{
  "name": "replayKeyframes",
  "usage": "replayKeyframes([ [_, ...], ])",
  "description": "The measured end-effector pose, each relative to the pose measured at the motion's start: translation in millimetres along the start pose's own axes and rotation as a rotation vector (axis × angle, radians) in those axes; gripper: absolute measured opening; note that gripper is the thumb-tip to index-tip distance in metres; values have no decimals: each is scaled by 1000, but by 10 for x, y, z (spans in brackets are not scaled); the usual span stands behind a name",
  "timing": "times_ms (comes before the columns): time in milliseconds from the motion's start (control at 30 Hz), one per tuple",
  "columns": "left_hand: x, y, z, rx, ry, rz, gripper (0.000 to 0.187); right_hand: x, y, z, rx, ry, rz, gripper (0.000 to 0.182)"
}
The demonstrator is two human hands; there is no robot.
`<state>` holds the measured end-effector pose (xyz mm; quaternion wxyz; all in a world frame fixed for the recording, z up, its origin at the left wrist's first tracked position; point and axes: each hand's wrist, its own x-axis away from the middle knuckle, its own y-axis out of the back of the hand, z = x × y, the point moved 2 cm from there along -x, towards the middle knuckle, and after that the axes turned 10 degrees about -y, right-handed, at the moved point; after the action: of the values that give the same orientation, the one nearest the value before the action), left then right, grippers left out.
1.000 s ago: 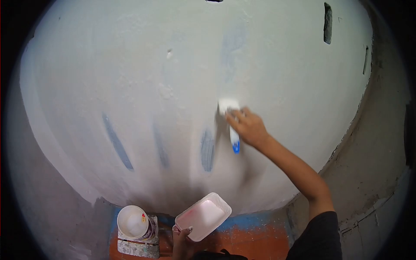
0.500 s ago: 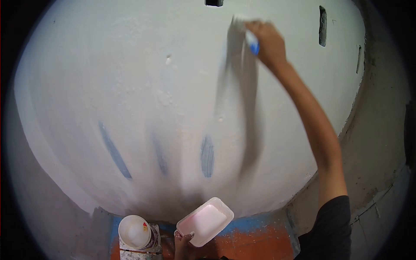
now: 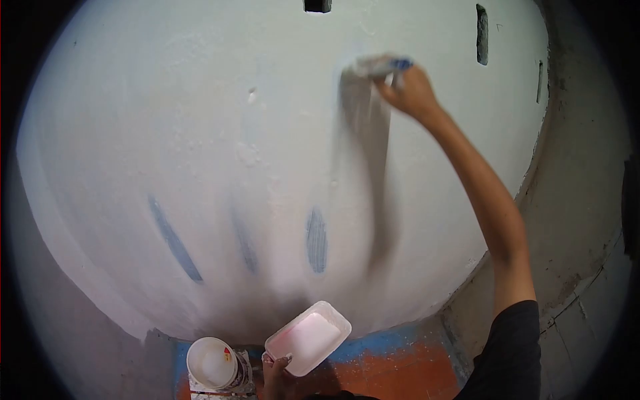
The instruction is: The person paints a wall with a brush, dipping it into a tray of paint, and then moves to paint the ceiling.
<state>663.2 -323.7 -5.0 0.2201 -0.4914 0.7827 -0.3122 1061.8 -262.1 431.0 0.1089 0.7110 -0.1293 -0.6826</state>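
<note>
My right hand [image 3: 412, 92] is closed round a paintbrush [image 3: 381, 67] with a blue part on its handle. The bristles lie against the upper part of a whitish wall [image 3: 200, 127], where hand and brush are slightly blurred. Low in front of me, my left hand [image 3: 277, 370] grips the near left edge of a shallow white tray [image 3: 325, 341], its thumb over the rim. Pale pinkish-white paint lies in the tray. Several blue-grey patches show on the lower wall, one an upright oval [image 3: 317, 243].
A white bucket [image 3: 193, 363] with pale contents stands on a paint-spattered support [image 3: 250, 390] left of the tray. The floor [image 3: 400, 370] is orange and blue. A dark square hole [image 3: 318, 5] and a tall slot [image 3: 481, 37] are cut in the wall. Bare grey wall [image 3: 580, 173] borders it at right.
My right hand has moved lower on the wall, and the brush has turned from pointing upward to lying nearly sideways. The tray stays in my left hand; the view has shifted slightly.
</note>
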Motion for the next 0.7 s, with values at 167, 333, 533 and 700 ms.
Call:
replayKeyframes([
  [167,-58,93,10,33,46,37,61,-21,-8,113,196,179,-293,27],
  [333,-13,-46,-70,28,59,3,60,1743,-630,388,251,274,43,38],
  [533,-105,241,47,8,40,45,59,1462,-419,215,43,88,235,41],
  [700,-128,185,34,-43,72,9,57,-331,130,-115,45,188,-327,18],
])
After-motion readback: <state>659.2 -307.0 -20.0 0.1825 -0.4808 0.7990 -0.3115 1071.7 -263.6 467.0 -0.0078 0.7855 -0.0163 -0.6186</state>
